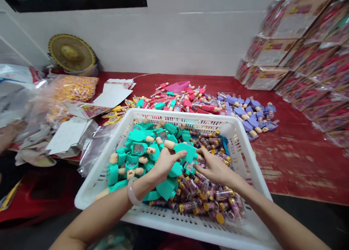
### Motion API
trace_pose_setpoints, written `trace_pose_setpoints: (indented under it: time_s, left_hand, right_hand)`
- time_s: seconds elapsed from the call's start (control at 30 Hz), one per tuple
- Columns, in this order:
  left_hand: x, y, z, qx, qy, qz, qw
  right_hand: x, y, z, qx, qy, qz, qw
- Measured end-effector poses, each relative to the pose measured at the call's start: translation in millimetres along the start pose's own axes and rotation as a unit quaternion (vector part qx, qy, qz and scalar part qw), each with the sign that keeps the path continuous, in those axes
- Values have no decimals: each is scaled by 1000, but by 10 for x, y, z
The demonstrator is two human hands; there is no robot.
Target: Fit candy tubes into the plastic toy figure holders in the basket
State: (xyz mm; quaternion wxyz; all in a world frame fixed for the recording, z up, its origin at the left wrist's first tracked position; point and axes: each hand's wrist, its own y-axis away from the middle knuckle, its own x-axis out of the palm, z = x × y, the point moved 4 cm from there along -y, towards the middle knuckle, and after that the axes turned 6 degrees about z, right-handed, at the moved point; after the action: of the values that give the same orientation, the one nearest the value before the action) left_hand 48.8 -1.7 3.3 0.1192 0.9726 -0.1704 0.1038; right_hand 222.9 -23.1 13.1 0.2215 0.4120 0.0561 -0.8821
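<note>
My left hand [167,164], with a pale bangle on its wrist, grips a turquoise plastic toy piece [185,151] with a beige knob at one end. My right hand [215,166] is closed at the piece's other end, fingertips against it or right beside it; what is pinched there is hidden. Both hands are over a white slotted basket [240,133]. Its left side holds a heap of similar turquoise pieces [137,135]. On the right lie many small clear tubes [191,205] with yellow caps and dark, purplish contents.
Behind the basket, red pieces [188,103] and purple pieces [255,115] lie on the red table [297,159]. Packaged boxes [283,50] are stacked at right. Left are folded cartons [71,135], a bag of yellow-pink items [73,90] and another person's hand [13,128].
</note>
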Motion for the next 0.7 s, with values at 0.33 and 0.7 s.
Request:
trace_pose_setpoints:
  time_s: [0.33,0.7]
  left_hand:
    - [-62,-53,-40,-10,76,-13,997]
    - [72,121,-216,32,-176,65,982]
  right_hand:
    - [0,-21,-39,-37,-112,-41,992]
    - [83,-29,-65,-68,-30,-69,995]
